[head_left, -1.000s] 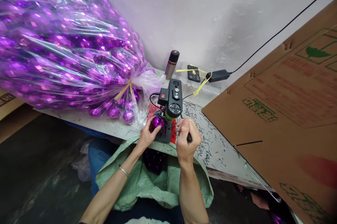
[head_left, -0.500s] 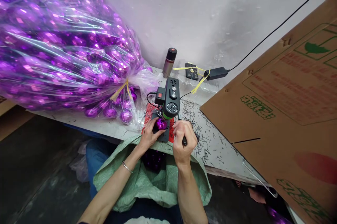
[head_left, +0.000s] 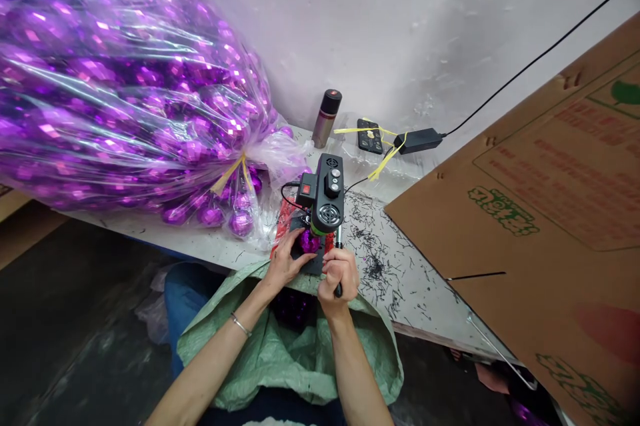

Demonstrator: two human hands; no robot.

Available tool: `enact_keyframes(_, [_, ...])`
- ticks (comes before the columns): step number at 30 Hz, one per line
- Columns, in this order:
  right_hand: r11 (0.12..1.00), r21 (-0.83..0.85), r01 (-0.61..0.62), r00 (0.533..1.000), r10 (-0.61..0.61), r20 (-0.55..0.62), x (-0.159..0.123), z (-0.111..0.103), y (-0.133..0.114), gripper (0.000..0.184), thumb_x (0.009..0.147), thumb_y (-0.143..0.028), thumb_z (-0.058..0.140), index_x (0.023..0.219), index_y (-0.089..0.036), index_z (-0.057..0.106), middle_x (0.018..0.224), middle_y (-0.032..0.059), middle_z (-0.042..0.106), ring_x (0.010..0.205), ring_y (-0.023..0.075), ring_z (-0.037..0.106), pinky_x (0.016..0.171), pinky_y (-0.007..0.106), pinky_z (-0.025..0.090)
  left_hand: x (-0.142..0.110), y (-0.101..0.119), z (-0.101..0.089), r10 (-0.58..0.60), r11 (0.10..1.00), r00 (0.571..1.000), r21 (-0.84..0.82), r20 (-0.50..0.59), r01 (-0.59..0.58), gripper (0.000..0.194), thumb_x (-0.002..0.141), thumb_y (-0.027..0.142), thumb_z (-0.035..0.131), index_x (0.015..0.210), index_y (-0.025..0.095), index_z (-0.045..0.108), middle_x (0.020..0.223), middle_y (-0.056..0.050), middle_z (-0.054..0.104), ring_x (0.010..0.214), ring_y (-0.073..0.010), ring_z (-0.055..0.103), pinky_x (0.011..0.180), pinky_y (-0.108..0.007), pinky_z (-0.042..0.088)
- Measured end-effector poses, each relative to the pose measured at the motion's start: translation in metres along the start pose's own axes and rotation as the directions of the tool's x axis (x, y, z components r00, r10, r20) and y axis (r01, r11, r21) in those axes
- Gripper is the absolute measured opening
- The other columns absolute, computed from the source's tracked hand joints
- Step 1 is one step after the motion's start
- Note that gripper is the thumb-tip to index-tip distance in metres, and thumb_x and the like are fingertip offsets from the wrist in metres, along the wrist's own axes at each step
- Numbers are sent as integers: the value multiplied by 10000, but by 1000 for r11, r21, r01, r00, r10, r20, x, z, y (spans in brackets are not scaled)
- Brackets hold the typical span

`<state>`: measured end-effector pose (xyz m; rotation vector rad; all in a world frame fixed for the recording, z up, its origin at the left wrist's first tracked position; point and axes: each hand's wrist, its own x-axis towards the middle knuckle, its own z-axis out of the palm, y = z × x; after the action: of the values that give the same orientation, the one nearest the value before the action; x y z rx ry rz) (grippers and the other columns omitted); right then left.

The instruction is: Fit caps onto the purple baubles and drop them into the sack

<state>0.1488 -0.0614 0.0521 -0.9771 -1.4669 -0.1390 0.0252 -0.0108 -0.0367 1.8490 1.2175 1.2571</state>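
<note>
A shiny purple ball ornament (head_left: 309, 241) sits under the head of a small black bench drill press (head_left: 329, 189). My left hand (head_left: 286, 262) steadies that ball from its left and front, thumb and fingers around it. My right hand (head_left: 340, 274) is wrapped round the black grip of the press's lever (head_left: 339, 237), just right of the ball. Where the tool meets the ball is hidden by the press head. A green woven sack (head_left: 240, 386) lies open over my lap, with dark purple shiny pieces (head_left: 293, 306) inside.
A big clear plastic bag of purple balls (head_left: 125, 99), tied with yellow string, stands left. Behind the press are a flask (head_left: 327, 119), a black phone-like device (head_left: 370, 137) and a power adapter (head_left: 420, 141). Black shavings (head_left: 375, 266) litter the table. A cardboard box (head_left: 540, 226) fills the right.
My right hand has shifted a little left and down with the lever grip, and more of the lever rod shows. My left hand stays on the ball. The view has moved slightly.
</note>
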Motion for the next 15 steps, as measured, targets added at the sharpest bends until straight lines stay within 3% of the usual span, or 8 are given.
enact_keyframes(15, [1000, -23, 12, 997, -14, -71, -9, 6, 7, 319, 1047, -227, 354, 760, -227, 493, 739, -3, 570, 664, 135, 573, 688, 332, 510, 0, -4, 3, -1, 1000, 1000, -13, -9, 1, 575, 842, 375, 793, 1348, 214, 574, 1314, -129, 699, 1248, -290, 668, 1069, -457, 537])
